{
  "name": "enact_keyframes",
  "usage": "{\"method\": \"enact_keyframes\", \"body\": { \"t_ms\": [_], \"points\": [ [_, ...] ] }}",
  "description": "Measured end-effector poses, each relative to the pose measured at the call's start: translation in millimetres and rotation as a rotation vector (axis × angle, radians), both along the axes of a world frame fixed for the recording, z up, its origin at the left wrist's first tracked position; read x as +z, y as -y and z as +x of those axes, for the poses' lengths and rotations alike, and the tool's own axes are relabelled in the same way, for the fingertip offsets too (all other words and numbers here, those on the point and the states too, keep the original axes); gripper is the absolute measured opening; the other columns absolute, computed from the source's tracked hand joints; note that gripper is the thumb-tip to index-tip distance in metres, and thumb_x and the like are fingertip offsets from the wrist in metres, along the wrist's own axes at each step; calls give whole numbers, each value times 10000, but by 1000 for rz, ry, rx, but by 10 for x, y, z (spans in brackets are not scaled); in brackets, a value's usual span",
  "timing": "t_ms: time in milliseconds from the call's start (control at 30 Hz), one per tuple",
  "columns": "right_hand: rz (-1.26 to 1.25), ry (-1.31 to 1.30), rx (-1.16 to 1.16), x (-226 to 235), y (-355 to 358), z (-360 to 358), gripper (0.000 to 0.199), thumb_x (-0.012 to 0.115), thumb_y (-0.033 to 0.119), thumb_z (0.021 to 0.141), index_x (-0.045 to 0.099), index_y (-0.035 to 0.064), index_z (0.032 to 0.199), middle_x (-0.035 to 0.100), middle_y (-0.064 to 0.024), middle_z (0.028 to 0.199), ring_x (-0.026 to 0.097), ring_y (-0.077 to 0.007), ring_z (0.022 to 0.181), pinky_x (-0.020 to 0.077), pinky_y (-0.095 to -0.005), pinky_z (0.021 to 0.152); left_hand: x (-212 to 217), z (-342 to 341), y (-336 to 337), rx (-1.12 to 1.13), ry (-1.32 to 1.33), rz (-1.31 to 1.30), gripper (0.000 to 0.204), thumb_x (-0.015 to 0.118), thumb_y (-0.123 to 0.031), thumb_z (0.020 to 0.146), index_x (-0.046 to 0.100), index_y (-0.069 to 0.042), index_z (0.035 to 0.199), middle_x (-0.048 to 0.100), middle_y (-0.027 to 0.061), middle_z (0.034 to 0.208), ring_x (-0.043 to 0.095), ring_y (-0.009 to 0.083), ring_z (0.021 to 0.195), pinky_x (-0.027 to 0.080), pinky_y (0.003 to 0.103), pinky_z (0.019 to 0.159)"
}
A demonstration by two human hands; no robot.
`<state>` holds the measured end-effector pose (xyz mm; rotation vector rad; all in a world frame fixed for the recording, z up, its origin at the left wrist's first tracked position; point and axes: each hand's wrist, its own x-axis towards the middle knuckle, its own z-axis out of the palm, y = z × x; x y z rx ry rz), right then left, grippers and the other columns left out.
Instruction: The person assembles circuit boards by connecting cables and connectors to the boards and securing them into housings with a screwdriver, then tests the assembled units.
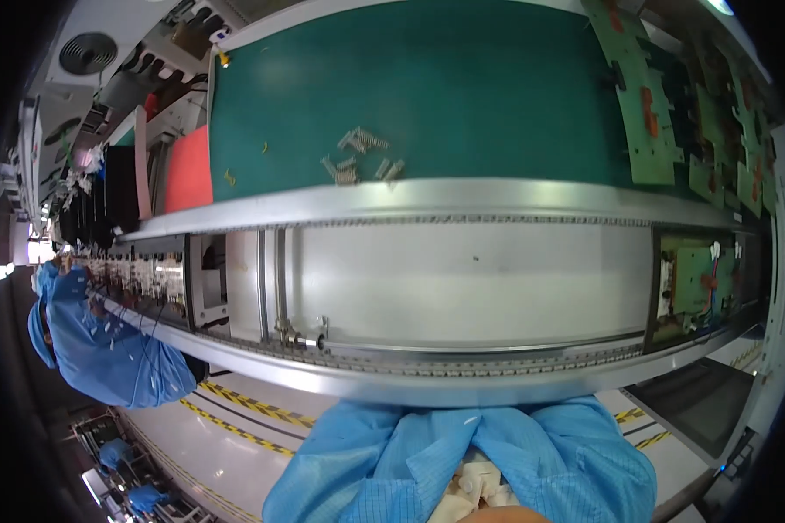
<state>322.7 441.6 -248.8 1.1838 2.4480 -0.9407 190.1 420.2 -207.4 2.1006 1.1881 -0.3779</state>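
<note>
At the frame's lower centre, blue sleeves (349,458) come up to the silver front rail (427,390); both hands are hidden, so I cannot tell how the fingers stand. Small grey parts (347,176), perhaps screws, lie on the green mat (445,87), upper centre.

Your head-worn fisheye (straight edges bow toward its rim) looks down and forward past your blue smock (427,453), close below, across the conveyor (453,390) to the green counter (462,87) farther off.

A green mat (462,96) carries small grey parts (359,139) and yellow scraps (229,179).
</note>
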Motion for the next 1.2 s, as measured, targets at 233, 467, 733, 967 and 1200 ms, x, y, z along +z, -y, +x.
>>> {"method": "enact_keyframes", "body": {
  "t_ms": [233, 467, 733, 967, 1200],
  "points": [
    [13, -89, -92, -31, 38, 143, 272, 521, 242, 843, 662, 51, 975, 654, -159, 956, 611, -336, 954, 405, -433, 943, 205, -119, 144, -16, 130, 25, 347, 497, -187, 869, 576, -65, 1185, 608, 148, 1145, 519, 291, 1120, 354, 477, 951],
    [-11, -178, -219, 22, 1519, 126, 282, 513, 244, 857, 659, 45, 993, 655, -163, 959, 610, -335, 959, 402, -428, 950, 586, -459, 1568, -65, 259, -6, 321, 517, -155, 865, 581, -46, 1160, 628, 167, 1094, 564, 312, 1053, 407, 456, 904],
    [-273, -548, -264, 1662, 2569, 553, 341, 541, 256, 917, 564, -13, 1124, 593, -188, 1104, 568, -319, 1055, 432, -379, 932, 1382, -691, 2214, -94, 428, -19, 292, 539, -119, 859, 587, -24, 1131, 650, 188, 1036, 616, 336, 976, 469, 433, 850],
    [-292, -1138, 62, 3393, 2485, 1277, 389, 486, 286, 968, 569, -36, 1171, 613, -154, 1151, 560, -283, 1122, 395, -396, 998, 2952, -827, 2325, 160, 938, 572, 223, 507, 54, 804, 640, 18, 980, 669, 164, 894, 645, 304, 822, 485, 391, 783],
    [191, -1127, -371, 3246, 1112, 810, 262, 477, 183, 964, 630, -8, 1058, 658, -83, 892, 611, -164, 869, 472, -315, 813, 3217, -1096, 1714, 310, 534, 949, 184, 594, 52, 801, 657, -19, 959, 651, 143, 998, 617, 312, 953, 483, 359, 830]
  ]
}}
